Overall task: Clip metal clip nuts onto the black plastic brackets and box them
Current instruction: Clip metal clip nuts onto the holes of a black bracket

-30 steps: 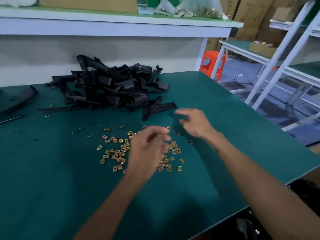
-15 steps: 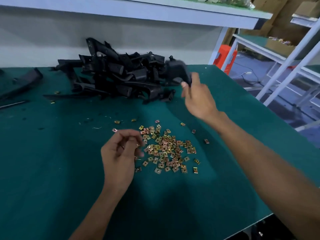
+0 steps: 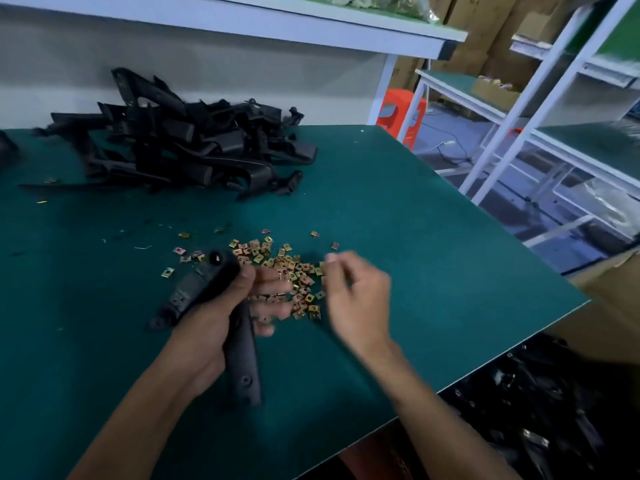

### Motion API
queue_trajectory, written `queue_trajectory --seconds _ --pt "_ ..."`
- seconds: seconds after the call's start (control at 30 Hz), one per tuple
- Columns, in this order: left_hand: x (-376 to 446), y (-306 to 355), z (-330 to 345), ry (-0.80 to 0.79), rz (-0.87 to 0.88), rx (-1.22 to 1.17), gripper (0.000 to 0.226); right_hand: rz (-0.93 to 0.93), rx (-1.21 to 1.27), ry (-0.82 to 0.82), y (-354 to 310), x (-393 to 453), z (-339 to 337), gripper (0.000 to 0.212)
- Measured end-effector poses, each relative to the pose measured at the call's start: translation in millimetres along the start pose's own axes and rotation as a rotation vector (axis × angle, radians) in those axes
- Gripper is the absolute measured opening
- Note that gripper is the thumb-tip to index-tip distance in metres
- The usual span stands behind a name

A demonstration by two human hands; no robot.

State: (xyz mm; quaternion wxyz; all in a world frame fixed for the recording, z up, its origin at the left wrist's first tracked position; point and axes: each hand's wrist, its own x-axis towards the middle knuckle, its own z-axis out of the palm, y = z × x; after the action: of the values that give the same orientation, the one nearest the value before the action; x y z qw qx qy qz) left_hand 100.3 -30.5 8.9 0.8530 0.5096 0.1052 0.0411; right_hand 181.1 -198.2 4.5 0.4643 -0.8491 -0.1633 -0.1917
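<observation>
Bracket (image 3: 221, 306) now gripped in left hand (image 3: 211, 327) fingers, right hand (image 3: 356, 299) blurred over clip nuts (image 3: 294, 271), fingers' state unclear

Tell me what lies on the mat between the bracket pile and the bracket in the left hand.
Head view: mostly bare green mat, then scattered clip nuts near the held bracket; bracket pile sits behind.

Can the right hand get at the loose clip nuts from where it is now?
Probably yes. The right hand hovers at the right edge of the clip nuts scattered on the green table, with nothing between. The left hand holds a black bracket off to the other side.
</observation>
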Motion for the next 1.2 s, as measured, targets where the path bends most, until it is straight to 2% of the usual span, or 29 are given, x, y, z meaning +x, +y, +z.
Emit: queue_trajectory --seconds 0.03,0.07,0.13,0.2,0.33,0.4,0.5,0.63,0.73,0.87,0.97,1.03,1.1,1.17,1.2 --pt "-3.7 -1.1 -1.2 -0.05 -0.039 0.078 0.037 0.063 -0.062 0.079 19.8 11.5 -8.5 0.018" --pt "-6.7 -3.7 -0.8 -0.108 -0.083 0.137 0.039 0.136 -0.165 0.072 37.2 23.1 -16.3 0.01" --pt "-10.8 -11.3 5.6 -0.224 -0.169 0.186 0.047 0.258 -0.349 -0.119 64.5 37.9 -26.7 0.029" --pt "-11.1 -19.2 15.6 -0.254 -0.185 0.181 0.046 0.243 -0.385 -0.236 80.3 40.8 -28.7 0.034" --pt "-11.5 -31.8 20.3 -0.176 -0.083 0.201 0.033 0.126 -0.398 -0.195 79.3 43.4 -23.9 0.016" --pt "-13.3 -36.2 17.9 -0.173 -0.017 0.228 0.028 0.104 -0.425 -0.202 76.1 45.6 -23.6 0.018" --pt "-10.5 -39.5 16.6 -0.143 0.05 0.333 0.033 0.082 -0.431 -0.261 75.2 44.9 -26.7 0.025" --pt "6.4 -27.3 1.4 -0.072 0.22 0.411 0.033 0.048 -0.414 -0.334 78.2 54.4 -30.7 0.012" --pt "22.0 -11.9 -20.0 0.06 0.202 0.4 0.039 0.006 -0.477 -0.374 83.0 60.6 -27.5 0.008" --pt "40.2 4.4 -44.2 0.14 0.196 0.512 0.038 -0.066 -0.565 -0.275 93.3 66.8 -16.0 0.013" --pt "47.5 12.2 -50.6 0.075 0.215 0.597 0.03 -0.065 -0.467 -0.13 80.4 77.2 3.0 0.016" --pt "51.7 16.0 -53.5 0.014 0.208 0.689 0.025 -0.05 -0.252 0.017 57.4 76.2 19.9 0.017" --pt "57.0 21.6 -60.7 0.009 0.197 0.809 0.019 -0.065 0.005 0.092 24.7 62.9 34.4 0.019" --pt "63.6 31.2 -70.5 0.07 0.196 0.845 0.017 -0.045 0.212 0.036 -7.8 39.2 44.5 0.023" --pt "66.6 37.0 -75.0 0.114 0.203 0.8 0.016 -0.029 0.312 -0.055 -21.6 23.8 49.0 0.025"
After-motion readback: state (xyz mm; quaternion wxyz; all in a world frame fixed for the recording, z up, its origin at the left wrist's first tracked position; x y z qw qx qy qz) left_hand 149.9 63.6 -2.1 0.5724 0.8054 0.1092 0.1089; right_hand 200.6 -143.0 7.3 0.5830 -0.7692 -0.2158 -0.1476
